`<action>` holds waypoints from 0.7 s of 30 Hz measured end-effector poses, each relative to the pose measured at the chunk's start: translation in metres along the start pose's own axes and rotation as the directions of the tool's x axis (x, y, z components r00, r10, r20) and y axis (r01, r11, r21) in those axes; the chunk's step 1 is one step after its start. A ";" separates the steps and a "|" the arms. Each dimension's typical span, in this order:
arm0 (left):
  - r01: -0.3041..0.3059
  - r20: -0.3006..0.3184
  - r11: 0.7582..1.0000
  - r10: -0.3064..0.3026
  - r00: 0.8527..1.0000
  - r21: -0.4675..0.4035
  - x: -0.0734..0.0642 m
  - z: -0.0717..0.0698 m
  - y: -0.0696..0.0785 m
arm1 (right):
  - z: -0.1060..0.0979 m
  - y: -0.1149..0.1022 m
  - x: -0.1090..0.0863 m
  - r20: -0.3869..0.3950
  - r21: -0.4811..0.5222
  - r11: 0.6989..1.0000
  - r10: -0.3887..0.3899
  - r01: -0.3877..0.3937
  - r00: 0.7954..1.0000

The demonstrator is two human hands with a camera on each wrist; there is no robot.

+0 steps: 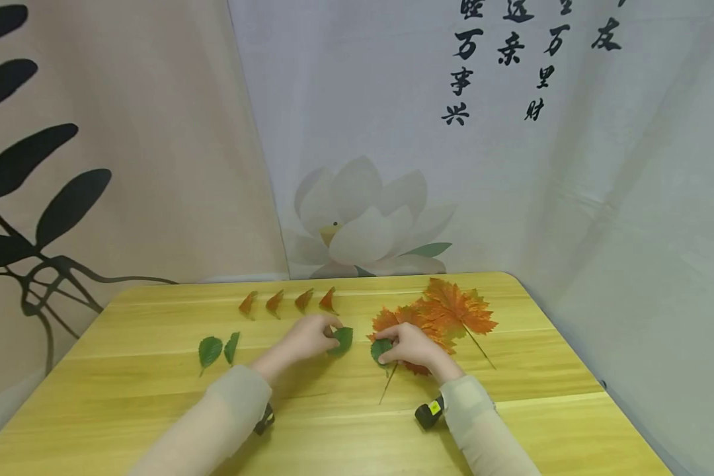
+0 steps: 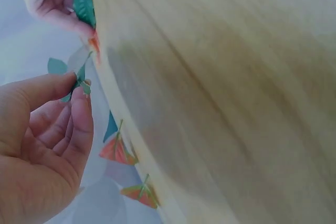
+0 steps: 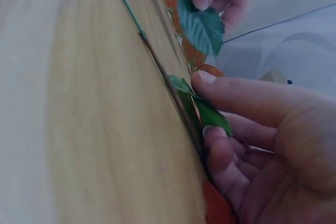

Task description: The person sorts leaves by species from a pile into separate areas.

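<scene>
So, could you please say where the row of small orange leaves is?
In the head view, the row lies near the table's far edge, left of the large orange leaves, beyond the left hand.

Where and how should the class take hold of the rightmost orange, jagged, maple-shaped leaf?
Probably best pinch the orange, maple-shaped leaf by its long thin stem, near the free end, coming from the near right: the stem juts that way over bare yellow wood-grained table, while the jagged part overlaps the neighbouring orange leaf.
</scene>
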State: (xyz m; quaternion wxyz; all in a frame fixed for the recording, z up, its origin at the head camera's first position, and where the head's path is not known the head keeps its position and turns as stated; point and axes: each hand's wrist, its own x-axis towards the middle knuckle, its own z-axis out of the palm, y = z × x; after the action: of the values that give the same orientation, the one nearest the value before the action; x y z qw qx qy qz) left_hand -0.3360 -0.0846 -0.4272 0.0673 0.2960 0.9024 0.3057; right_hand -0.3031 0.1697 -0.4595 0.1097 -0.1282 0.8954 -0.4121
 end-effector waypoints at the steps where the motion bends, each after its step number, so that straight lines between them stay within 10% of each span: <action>1: 0.009 0.003 1.000 -0.009 1.000 -0.020 -0.001 -0.002 0.000 | 0.000 0.000 0.000 0.000 0.003 1.000 -0.001 0.001 1.000; 21: 0.025 -0.015 0.996 -0.027 1.000 -0.085 -0.024 -0.049 -0.001 | -0.001 -0.010 -0.004 -0.013 -0.115 0.993 -0.015 0.013 1.000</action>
State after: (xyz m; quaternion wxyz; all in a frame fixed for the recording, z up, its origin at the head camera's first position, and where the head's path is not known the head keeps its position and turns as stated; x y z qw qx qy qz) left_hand -0.3311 -0.1240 -0.3899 0.0764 0.2785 0.8929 0.3454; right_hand -0.2982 0.1656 -0.4505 0.0932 -0.1378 0.9175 -0.3612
